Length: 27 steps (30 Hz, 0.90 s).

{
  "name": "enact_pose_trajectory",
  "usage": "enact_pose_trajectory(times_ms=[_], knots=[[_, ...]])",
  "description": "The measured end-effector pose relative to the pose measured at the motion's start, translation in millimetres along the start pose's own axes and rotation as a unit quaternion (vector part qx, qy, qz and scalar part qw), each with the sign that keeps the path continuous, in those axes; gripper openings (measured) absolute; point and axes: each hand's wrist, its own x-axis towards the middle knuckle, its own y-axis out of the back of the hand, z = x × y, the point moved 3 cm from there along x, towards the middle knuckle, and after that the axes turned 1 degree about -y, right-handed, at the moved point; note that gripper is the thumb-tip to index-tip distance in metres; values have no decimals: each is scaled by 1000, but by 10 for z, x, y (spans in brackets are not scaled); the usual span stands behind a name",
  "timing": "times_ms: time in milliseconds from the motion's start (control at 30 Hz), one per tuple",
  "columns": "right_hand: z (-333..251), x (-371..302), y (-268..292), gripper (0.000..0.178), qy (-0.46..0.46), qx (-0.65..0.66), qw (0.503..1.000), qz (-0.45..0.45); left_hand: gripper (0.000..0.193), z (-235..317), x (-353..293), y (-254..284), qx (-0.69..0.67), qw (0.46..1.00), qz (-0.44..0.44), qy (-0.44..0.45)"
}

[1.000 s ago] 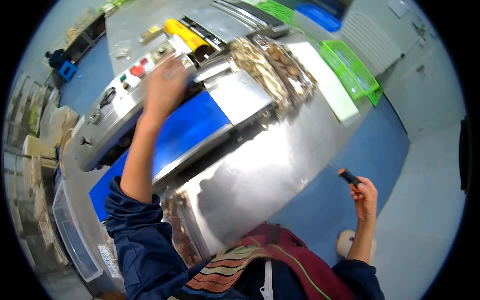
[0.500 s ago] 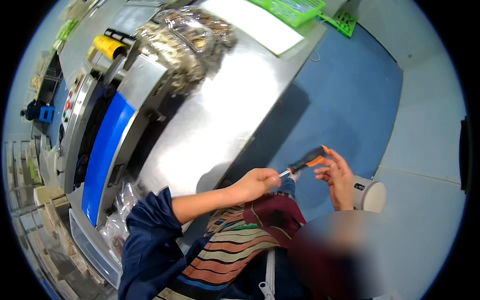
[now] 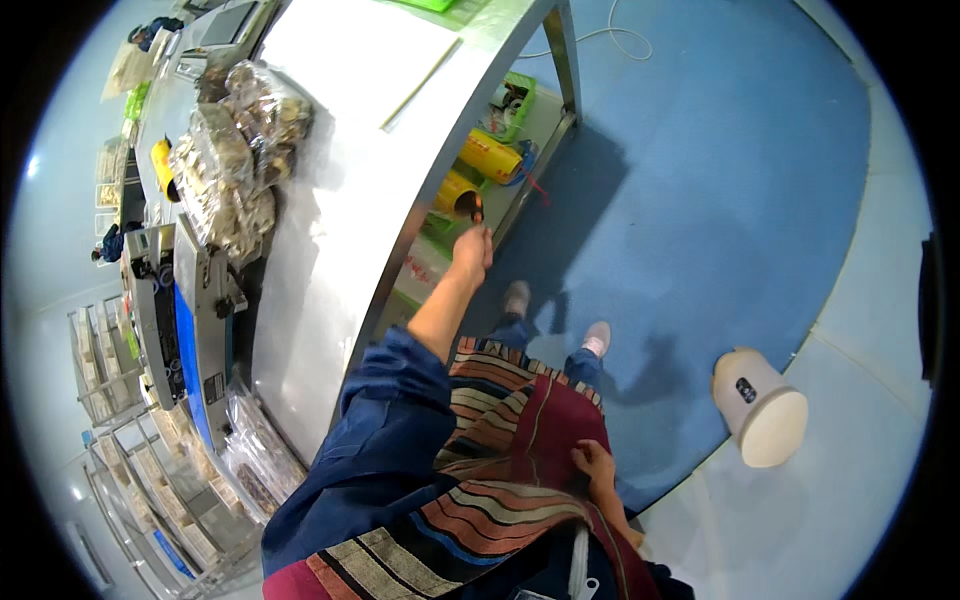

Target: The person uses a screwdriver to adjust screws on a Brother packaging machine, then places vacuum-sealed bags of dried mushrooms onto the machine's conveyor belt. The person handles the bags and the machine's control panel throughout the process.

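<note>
My left hand (image 3: pixel 472 252) reaches forward beside the steel table, its fingers closed round the shaft end of a screwdriver (image 3: pixel 477 209). The black and orange handle sticks out ahead of the fist, in front of the open end of a yellow roll (image 3: pixel 457 193) on the lower shelf. Most of the shaft is hidden in the hand. Lower down, my right hand (image 3: pixel 596 464) hangs close to the striped and maroon apron (image 3: pixel 545 430). Its fingers are loosely bent and apart, with nothing seen in them.
The steel table (image 3: pixel 310 290) carries bagged, mushroom-like goods (image 3: pixel 225 170), a white board (image 3: pixel 365 55) and a machine with a blue belt (image 3: pixel 190 345). Under it lie another yellow roll (image 3: pixel 490 155) and a green basket (image 3: pixel 520 105). A whitish bin (image 3: pixel 755 400) stands right.
My left hand has carried the screwdriver forward to the lower shelf. My right hand, earlier raised near the handle, has dropped to the apron. The view has shifted, showing the shelf under the table.
</note>
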Motion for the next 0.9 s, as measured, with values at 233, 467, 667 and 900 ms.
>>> enact_pose_trajectory(times_ms=[233, 467, 667, 900], knots=[[-598, 487, 293, 21, -85, -82, 988, 102, 14, 571, 1868, -975, 107, 988, 51, -101], [-820, 1118, 325, 16, -110, -83, 982, 128, 16, 646, 2960, -981, 0, 982, -8, -189], [-1487, 1431, 527, 14, 81, -50, 990, 102, 18, -1, 711, -1037, 290, 923, -109, -225], [-5767, 1502, 156, 17, 514, -172, 840, 40, 20, 696, -1811, 38, 250, 899, -122, -339]])
